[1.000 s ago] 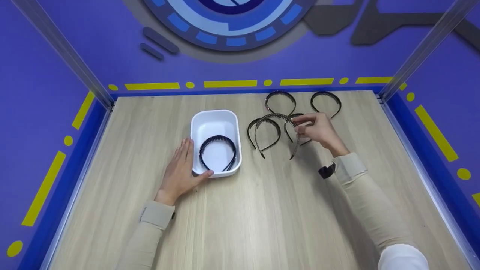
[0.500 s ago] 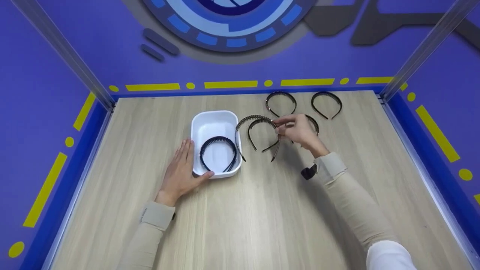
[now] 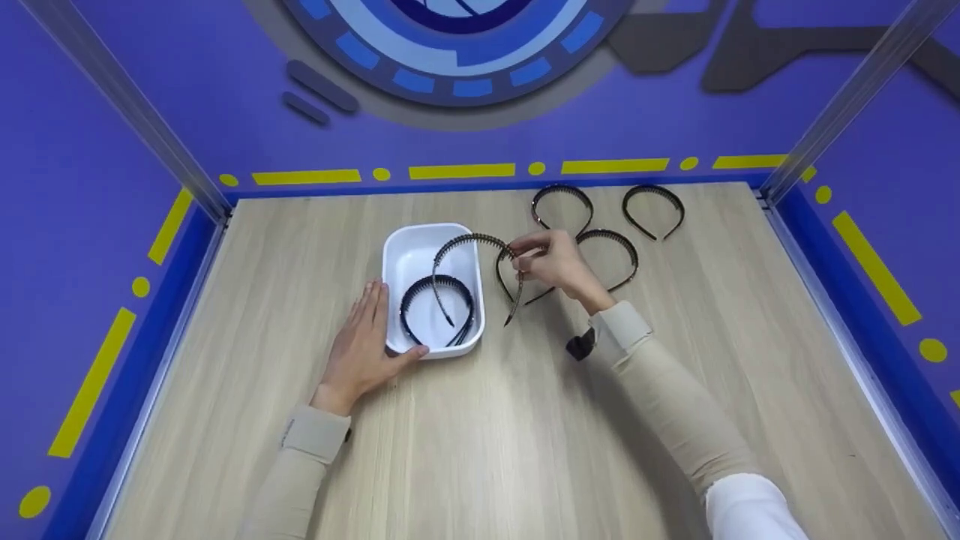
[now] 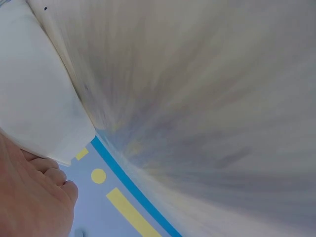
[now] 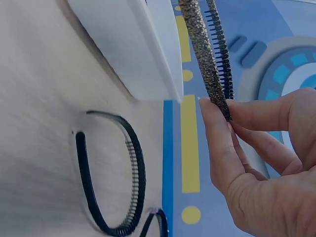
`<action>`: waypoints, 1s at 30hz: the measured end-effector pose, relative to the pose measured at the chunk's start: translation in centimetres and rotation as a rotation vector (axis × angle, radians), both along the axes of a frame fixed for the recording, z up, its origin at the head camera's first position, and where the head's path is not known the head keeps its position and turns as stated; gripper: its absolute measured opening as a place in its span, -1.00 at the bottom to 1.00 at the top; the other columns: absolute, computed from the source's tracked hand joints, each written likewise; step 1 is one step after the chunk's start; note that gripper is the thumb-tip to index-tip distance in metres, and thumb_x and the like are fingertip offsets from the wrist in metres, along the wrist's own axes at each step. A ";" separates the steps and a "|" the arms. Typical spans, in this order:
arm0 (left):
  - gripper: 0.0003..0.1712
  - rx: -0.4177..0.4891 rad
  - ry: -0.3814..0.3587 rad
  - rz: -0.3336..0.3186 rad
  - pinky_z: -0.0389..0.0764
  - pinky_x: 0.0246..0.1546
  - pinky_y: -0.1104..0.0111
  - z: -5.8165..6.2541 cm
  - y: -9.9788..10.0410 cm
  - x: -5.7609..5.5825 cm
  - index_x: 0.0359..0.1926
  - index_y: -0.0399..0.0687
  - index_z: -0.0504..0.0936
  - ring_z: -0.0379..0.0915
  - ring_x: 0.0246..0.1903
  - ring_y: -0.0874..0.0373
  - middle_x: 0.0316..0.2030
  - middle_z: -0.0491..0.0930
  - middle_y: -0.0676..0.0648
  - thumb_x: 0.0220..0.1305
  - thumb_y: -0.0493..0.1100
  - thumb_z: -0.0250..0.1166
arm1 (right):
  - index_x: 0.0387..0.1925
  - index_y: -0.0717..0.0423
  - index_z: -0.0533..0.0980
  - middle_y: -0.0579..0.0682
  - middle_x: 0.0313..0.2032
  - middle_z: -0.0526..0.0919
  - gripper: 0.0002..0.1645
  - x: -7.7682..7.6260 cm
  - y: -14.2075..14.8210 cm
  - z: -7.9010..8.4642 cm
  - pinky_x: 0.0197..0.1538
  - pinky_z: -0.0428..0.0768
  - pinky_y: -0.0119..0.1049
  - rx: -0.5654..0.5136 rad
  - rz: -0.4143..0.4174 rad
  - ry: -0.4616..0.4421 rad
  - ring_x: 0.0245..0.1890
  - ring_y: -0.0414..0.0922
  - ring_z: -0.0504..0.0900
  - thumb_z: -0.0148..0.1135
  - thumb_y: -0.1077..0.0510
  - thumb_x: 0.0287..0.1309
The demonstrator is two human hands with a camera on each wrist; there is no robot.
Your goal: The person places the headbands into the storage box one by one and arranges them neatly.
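My right hand (image 3: 559,264) pinches a glittery, toothed headband (image 5: 205,54) between thumb and fingers. In the head view this headband is held up with its left part over the white plastic box (image 3: 396,251) and its right end beyond the box's right wall. Black headbands (image 3: 437,279) lie inside the box, bunched at its near end. My left hand (image 3: 360,349) rests against the box's left wall, fingers straight along it and thumb at the near rim. In the left wrist view, the left hand (image 4: 37,197) shows beside the box's outer wall.
Right of the box, one dark headband (image 3: 501,274) lies partly behind my right hand, with another headband (image 3: 634,259) beside it. Farther back lie a headband (image 3: 562,187) and one more headband (image 3: 652,187) near the blue back wall (image 3: 480,142). Side walls (image 3: 90,247) enclose the wooden table (image 3: 480,465).
My right hand has carried the glittery headband leftward, from above the other headbands to partly over the box. The left hand has stayed against the box.
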State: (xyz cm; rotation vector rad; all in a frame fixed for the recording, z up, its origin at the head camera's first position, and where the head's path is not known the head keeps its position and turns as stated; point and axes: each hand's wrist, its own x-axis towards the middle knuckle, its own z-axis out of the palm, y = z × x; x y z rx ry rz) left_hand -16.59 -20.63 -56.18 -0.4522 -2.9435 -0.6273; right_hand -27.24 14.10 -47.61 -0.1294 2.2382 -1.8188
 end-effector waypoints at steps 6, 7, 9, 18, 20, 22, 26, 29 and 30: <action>0.47 -0.007 -0.015 0.004 -0.06 0.73 0.03 -0.1 0.0 0.1 0.69 -0.35 -0.15 -0.27 0.71 -0.16 0.70 -0.17 -0.33 0.24 0.58 0.29 | 0.07 0.38 0.71 0.34 0.07 0.74 -0.63 0.0 -1.5 -0.2 -0.12 0.87 -0.22 0.049 0.001 0.038 -0.27 0.02 0.84 0.33 0.49 0.22; 0.48 -0.008 -0.021 0.007 -0.07 0.74 0.04 -0.1 0.0 0.1 0.69 -0.34 -0.16 -0.27 0.72 -0.15 0.71 -0.17 -0.32 0.24 0.59 0.29 | 0.06 0.35 0.72 0.32 0.05 0.76 -0.63 0.0 -1.7 -0.2 -0.12 0.87 -0.21 0.066 0.002 0.046 -0.25 0.05 0.84 0.33 0.48 0.21; 0.48 -0.007 -0.026 0.010 -0.10 0.74 0.06 -0.1 0.0 0.1 0.70 -0.33 -0.16 -0.28 0.72 -0.14 0.71 -0.18 -0.31 0.24 0.60 0.28 | 0.05 0.30 0.74 0.27 0.02 0.79 -0.64 0.1 -2.1 -0.1 -0.12 0.87 -0.18 0.097 0.002 0.057 -0.23 0.07 0.86 0.35 0.45 0.22; 0.48 -0.001 -0.013 0.006 -0.10 0.74 0.04 -0.1 0.1 0.0 0.70 -0.34 -0.15 -0.26 0.72 -0.17 0.71 -0.15 -0.31 0.23 0.59 0.29 | 0.04 0.35 0.73 0.21 -0.11 0.77 -0.67 -0.2 -3.4 -0.2 -0.13 0.87 -0.21 0.086 0.017 0.068 -0.32 -0.09 0.78 0.33 0.47 0.24; 0.48 -0.004 -0.008 0.004 -0.10 0.74 0.05 -0.2 0.0 0.0 0.70 -0.35 -0.14 -0.25 0.72 -0.17 0.71 -0.14 -0.31 0.23 0.59 0.29 | 0.03 0.36 0.73 0.21 -0.12 0.78 -0.67 -0.2 -3.7 -0.2 -0.17 0.86 -0.26 0.085 0.022 0.074 -0.37 -0.13 0.77 0.32 0.47 0.24; 0.48 -0.005 -0.004 0.004 -0.11 0.74 0.07 -0.1 0.0 0.0 0.69 -0.35 -0.14 -0.26 0.72 -0.16 0.71 -0.14 -0.31 0.23 0.58 0.30 | 0.02 0.37 0.73 0.25 -0.12 0.79 -0.67 -0.1 -3.9 -0.2 -0.16 0.87 -0.21 0.079 0.030 0.080 -0.39 -0.07 0.78 0.31 0.47 0.23; 0.48 -0.008 0.002 0.005 -0.11 0.74 0.09 -0.1 0.0 -0.1 0.69 -0.34 -0.14 -0.24 0.71 -0.15 0.71 -0.15 -0.32 0.23 0.58 0.30 | 0.03 0.35 0.74 0.28 -0.09 0.81 -0.66 -0.1 -4.4 -0.2 -0.06 0.86 0.06 0.094 0.046 0.103 -0.33 0.14 0.83 0.31 0.47 0.24; 0.48 -0.006 -0.004 0.006 -0.12 0.74 0.10 -0.1 0.0 0.0 0.69 -0.34 -0.15 -0.25 0.72 -0.15 0.71 -0.15 -0.31 0.23 0.58 0.30 | 0.03 0.32 0.75 0.25 -0.09 0.83 -0.66 -0.1 -4.7 -0.3 0.00 0.82 0.17 0.111 0.049 0.113 -0.30 0.19 0.83 0.32 0.45 0.23; 0.48 -0.007 -0.007 0.007 -0.12 0.74 0.10 -0.1 0.0 0.0 0.69 -0.34 -0.15 -0.25 0.72 -0.14 0.71 -0.15 -0.31 0.23 0.59 0.30 | 0.03 0.31 0.75 0.24 -0.09 0.83 -0.65 -0.1 -4.7 -0.3 0.01 0.82 0.18 0.116 0.047 0.112 -0.30 0.17 0.83 0.32 0.45 0.23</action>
